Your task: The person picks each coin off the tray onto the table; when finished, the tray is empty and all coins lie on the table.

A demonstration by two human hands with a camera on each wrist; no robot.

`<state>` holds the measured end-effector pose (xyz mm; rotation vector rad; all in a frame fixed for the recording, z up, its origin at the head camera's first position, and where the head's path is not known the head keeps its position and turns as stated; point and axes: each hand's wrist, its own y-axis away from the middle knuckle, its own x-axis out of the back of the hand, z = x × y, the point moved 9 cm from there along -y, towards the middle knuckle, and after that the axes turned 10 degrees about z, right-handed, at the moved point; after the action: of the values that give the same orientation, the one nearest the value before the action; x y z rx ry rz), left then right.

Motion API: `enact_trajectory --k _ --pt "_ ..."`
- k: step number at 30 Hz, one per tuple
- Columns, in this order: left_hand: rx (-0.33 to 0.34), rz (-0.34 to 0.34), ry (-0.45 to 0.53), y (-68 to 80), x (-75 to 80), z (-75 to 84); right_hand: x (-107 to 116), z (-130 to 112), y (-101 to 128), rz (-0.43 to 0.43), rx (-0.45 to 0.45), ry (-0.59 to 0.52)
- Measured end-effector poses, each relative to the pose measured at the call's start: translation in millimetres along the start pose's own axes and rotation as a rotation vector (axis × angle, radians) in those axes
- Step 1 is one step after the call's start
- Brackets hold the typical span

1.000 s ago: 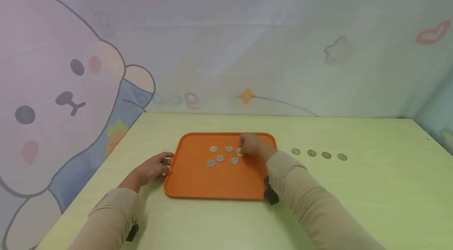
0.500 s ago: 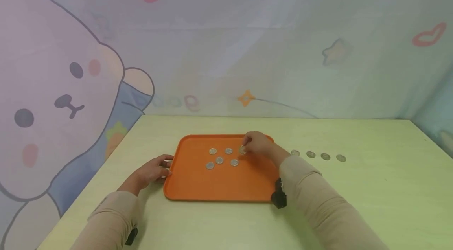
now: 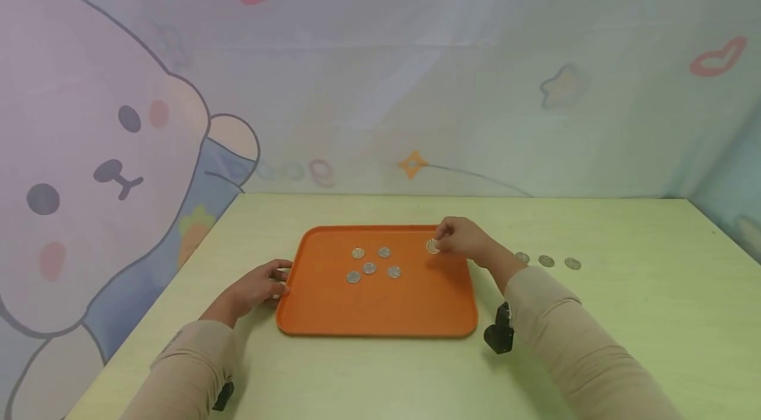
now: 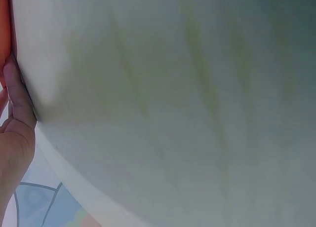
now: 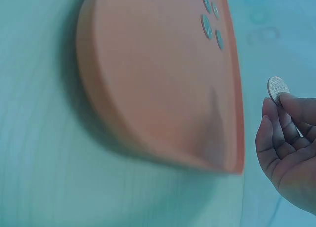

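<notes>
An orange tray (image 3: 380, 314) lies on the table, with several silver coins (image 3: 369, 268) loosely grouped on it. My right hand (image 3: 466, 238) pinches a coin (image 3: 433, 246) between thumb and fingertips above the tray's far right corner. In the right wrist view the pinched coin (image 5: 278, 89) is tilted, one face towards the camera, and raised off the tray. The left hand (image 3: 259, 284) rests its outstretched fingers against the tray's left edge. In the left wrist view that hand (image 4: 17, 103) shows only at the border, touching the tray's side (image 4: 5, 34).
To the right of the tray, three coins (image 3: 546, 261) show in a row on the pale yellow table (image 3: 654, 314), partly behind the right forearm. A printed cloth backdrop (image 3: 380, 76) stands along the table's far edge. Black wrist devices (image 3: 501, 331) sit below both sleeves.
My right hand has lifted the pinched coin from the group and carried it rightwards across the tray. Its forearm now covers the leftmost coin of the table row. My left hand stays put.
</notes>
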<state>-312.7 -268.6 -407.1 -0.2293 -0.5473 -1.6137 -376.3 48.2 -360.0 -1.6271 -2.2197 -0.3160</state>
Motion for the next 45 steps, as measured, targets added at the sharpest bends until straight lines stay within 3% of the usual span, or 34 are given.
enact_trajectory --k 13,21,34,45 --pt "-0.014 -0.008 -0.003 0.5 -0.7 1.3 54 21 16 0.051 -0.021 0.069" --pt "0.005 0.003 -0.006 -2.1 0.1 -2.2 85 34 29 0.075 0.022 0.016" --pt "0.015 0.004 -0.008 -0.6 -0.9 0.2 143 75 62 0.170 -0.122 0.134" --pt "0.033 0.016 -0.022 0.5 0.1 0.5 182 99 82 0.227 -0.151 0.170"
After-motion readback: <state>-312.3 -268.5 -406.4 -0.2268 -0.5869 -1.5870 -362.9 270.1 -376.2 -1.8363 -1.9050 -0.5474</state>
